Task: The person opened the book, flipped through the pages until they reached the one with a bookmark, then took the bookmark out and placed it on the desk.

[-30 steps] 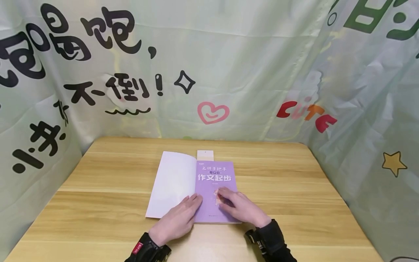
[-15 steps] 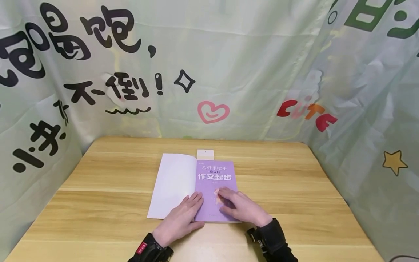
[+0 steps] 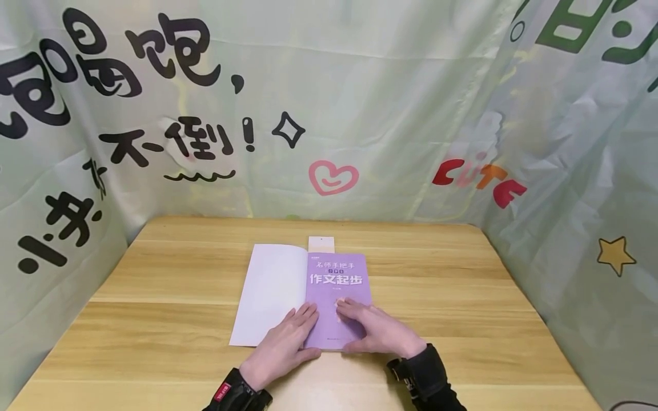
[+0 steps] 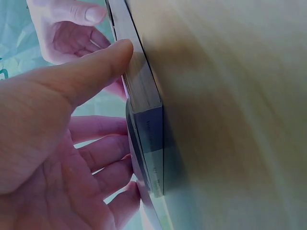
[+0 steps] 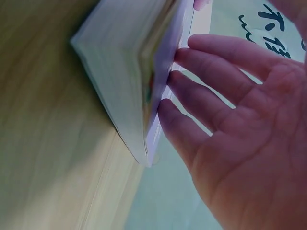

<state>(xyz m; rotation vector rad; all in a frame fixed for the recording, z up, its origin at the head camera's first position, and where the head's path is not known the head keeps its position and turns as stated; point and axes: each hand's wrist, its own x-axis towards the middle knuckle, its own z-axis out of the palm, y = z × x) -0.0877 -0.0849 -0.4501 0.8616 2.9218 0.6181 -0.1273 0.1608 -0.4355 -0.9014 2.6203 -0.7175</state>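
The book (image 3: 317, 294) lay open on the table (image 3: 154, 319), its white inner cover (image 3: 272, 291) left of the fold and its purple page (image 3: 336, 271) right of it. The left hand (image 3: 284, 343) lay across the book's fold, fingers nearly straight and clamped on nothing, thumb by the book's near edge. The right hand (image 3: 382, 329) rested extended fingers on the purple page, its thumb apart from them near that same edge, likewise gripping nothing. Because the white inner cover bowed upward beside the fold, it seemed liable to swing back over the book if the left hand's pressure eased. A hard sideways push by the right hand might have creased the page or skidded the book, since only the hands appeared to steady it. Past the book's far edge jutted a pale card (image 3: 321, 244), which such a skid could have bent or dislodged.
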